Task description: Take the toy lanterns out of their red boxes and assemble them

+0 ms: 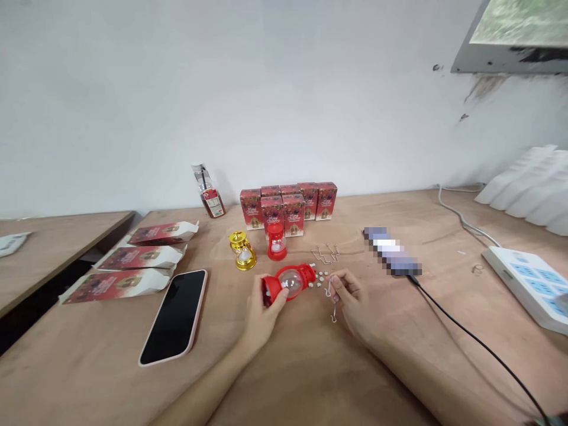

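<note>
Two items, frame centre: left hand point(262, 306) is gripping red lantern point(291, 283); right hand point(351, 300) is pinching wire handle point(329, 289), thinness possibly risking slippage.

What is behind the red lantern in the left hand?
Behind the held lantern stands another red lantern, with a gold lantern to its left; boxes are farther back. The held lantern hides the table directly beneath it.

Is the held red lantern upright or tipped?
Tipped: the red lantern is sideways in the left hand, base toward the palm, top pointing right.
</note>
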{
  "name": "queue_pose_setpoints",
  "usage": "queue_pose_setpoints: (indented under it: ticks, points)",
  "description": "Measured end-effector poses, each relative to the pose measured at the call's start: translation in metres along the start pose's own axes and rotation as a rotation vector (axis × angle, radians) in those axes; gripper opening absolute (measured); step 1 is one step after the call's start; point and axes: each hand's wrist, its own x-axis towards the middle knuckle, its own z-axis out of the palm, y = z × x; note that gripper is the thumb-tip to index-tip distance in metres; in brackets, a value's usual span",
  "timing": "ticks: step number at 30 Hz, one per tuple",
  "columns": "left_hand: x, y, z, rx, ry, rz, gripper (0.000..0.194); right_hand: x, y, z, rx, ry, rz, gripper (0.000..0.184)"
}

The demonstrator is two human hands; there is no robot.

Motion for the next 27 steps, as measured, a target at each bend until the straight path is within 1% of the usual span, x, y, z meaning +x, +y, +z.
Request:
queue_pose_setpoints:
  ticks: [2, 3, 6, 7, 9, 11, 14, 15, 17, 19, 21, 22, 24, 27]
  points:
    - [0.002, -0.001, 0.000, -0.052, 0.059, 0.009, 0.027, 0.002, -0.004, -0.003, -0.043, 0.005, -0.021, 0.032]
    - [0.002, -0.001, 0.000, -0.082, 0.076, 0.029, 0.027, 0.005, -0.006, -0.006, -0.073, 0.042, -0.029, 0.033]
    - [0.000, 0.002, -0.002, -0.126, 0.109, 0.092, 0.032, 0.023, -0.015, -0.020, -0.206, 0.228, -0.083, 0.033]
    - [-0.001, 0.004, -0.003, -0.120, 0.120, 0.120, 0.034, 0.031, -0.017, -0.025, -0.261, 0.276, -0.124, 0.034]
    - [-0.002, 0.006, -0.005, -0.081, 0.157, 0.209, 0.036, 0.048, -0.019, -0.034, -0.392, 0.329, -0.222, 0.034]
    - [-0.001, 0.007, -0.007, -0.001, 0.222, 0.339, 0.035, 0.063, -0.016, -0.040, -0.588, 0.294, -0.302, 0.032]
    - [-0.001, 0.007, -0.011, 0.147, 0.306, 0.531, 0.039, 0.078, -0.007, -0.043, -0.925, 0.113, -0.355, 0.026]
    - [-0.001, 0.007, -0.012, 0.189, 0.309, 0.582, 0.041, 0.081, -0.003, -0.043, -1.002, 0.060, -0.361, 0.025]
    - [-0.001, 0.007, -0.013, 0.268, 0.275, 0.659, 0.042, 0.082, 0.003, -0.039, -1.076, 0.002, -0.366, 0.023]
    - [-0.002, 0.007, -0.014, 0.359, 0.216, 0.705, 0.040, 0.076, 0.006, -0.032, -1.072, -0.003, -0.377, 0.021]
    - [-0.001, 0.006, -0.014, 0.453, 0.165, 0.726, 0.039, 0.064, 0.004, -0.022, -1.017, 0.020, -0.433, 0.019]
    - [-0.001, 0.006, -0.014, 0.495, 0.147, 0.730, 0.038, 0.056, 0.001, -0.016, -0.962, 0.030, -0.484, 0.018]
    - [-0.001, 0.006, -0.014, 0.561, 0.125, 0.727, 0.037, 0.036, -0.007, -0.003, -0.814, 0.034, -0.632, 0.015]
    - [-0.001, 0.007, -0.014, 0.617, 0.121, 0.725, 0.036, 0.008, -0.016, 0.016, -0.651, -0.086, -0.797, 0.011]
